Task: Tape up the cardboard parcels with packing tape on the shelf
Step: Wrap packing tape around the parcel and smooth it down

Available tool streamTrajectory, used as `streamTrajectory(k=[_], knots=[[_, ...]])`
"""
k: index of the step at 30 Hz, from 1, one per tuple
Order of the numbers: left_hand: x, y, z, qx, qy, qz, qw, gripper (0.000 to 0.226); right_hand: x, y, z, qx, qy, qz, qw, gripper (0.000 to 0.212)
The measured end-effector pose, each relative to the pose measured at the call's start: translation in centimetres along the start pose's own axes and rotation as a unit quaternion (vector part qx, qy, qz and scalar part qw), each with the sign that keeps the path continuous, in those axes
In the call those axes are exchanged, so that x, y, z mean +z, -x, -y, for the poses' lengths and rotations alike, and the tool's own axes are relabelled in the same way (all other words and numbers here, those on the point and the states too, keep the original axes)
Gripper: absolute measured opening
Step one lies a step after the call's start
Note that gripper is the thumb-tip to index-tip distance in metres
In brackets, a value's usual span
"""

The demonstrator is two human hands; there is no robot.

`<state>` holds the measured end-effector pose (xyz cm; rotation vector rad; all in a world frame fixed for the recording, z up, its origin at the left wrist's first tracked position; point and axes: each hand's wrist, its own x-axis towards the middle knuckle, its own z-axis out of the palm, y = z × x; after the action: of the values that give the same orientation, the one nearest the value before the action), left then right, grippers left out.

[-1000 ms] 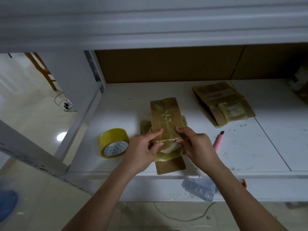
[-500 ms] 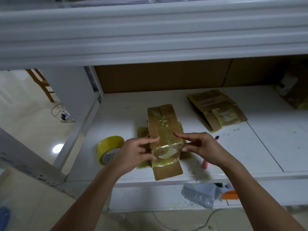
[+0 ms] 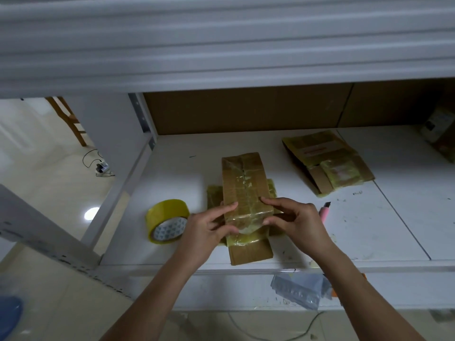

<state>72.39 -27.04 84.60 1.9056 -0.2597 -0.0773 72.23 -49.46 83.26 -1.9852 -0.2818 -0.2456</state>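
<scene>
A long brown cardboard parcel (image 3: 245,183), partly wrapped in clear yellowish tape, is held tilted above the white shelf (image 3: 369,230) near its front edge. My left hand (image 3: 206,227) grips its left side with thumb and fingers. My right hand (image 3: 295,217) grips its right side the same way. Another flat taped cardboard piece (image 3: 251,249) lies under it. A yellow roll of packing tape (image 3: 167,220) stands on the shelf just left of my left hand.
A second taped parcel (image 3: 327,161) lies at the back right. A pink cutter (image 3: 324,211) rests behind my right hand. A further box (image 3: 440,131) sits at the far right. Crumpled plastic (image 3: 300,289) lies on the lower ledge. The upper shelf's rail (image 3: 221,57) hangs overhead.
The near end of the parcel has been lifted off the piece below, and both hands have shifted from pressing its top to holding its sides.
</scene>
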Motion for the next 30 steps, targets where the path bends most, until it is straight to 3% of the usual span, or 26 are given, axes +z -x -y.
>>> streamTrajectory(k=[5, 9, 12, 16, 19, 22, 25, 30], knots=[[0.8, -0.4, 0.7, 0.025, -0.021, -0.046, 0.998, 0.046, 1.7, -0.1, -0.5, -0.023, 0.028, -0.067, 0.997, 0.031], [0.9, -0.5, 0.9, 0.033, -0.019, -0.05, 0.998, 0.042, 1.3, -0.3, -0.9, -0.041, 0.058, -0.052, 0.996, 0.036], [1.3, -0.5, 1.3, 0.044, -0.023, -0.062, 0.997, 0.055, 1.2, -0.2, -1.2, -0.053, 0.074, -0.042, 0.995, 0.047], [1.6, -0.9, 2.3, 0.038, -0.034, -0.097, 0.994, 0.068, 1.8, -0.3, -1.6, -0.055, 0.08, -0.061, 0.993, 0.039], [1.4, -0.8, 2.5, 0.068, -0.048, -0.072, 0.994, 0.06, 1.4, 0.1, -1.7, -0.058, 0.084, -0.05, 0.994, 0.048], [1.8, -0.6, 3.1, 0.089, -0.065, -0.114, 0.987, 0.059, 2.0, 0.5, -1.9, -0.064, 0.102, -0.059, 0.991, 0.05], [2.1, -0.4, 2.9, 0.092, -0.041, -0.12, 0.988, 0.041, 2.5, 0.6, -1.0, -0.043, 0.083, -0.082, 0.992, 0.053], [1.5, -0.7, 2.4, 0.116, -0.067, -0.1, 0.986, 0.039, 3.0, 0.1, -0.5, -0.036, 0.099, -0.131, 0.986, 0.034]])
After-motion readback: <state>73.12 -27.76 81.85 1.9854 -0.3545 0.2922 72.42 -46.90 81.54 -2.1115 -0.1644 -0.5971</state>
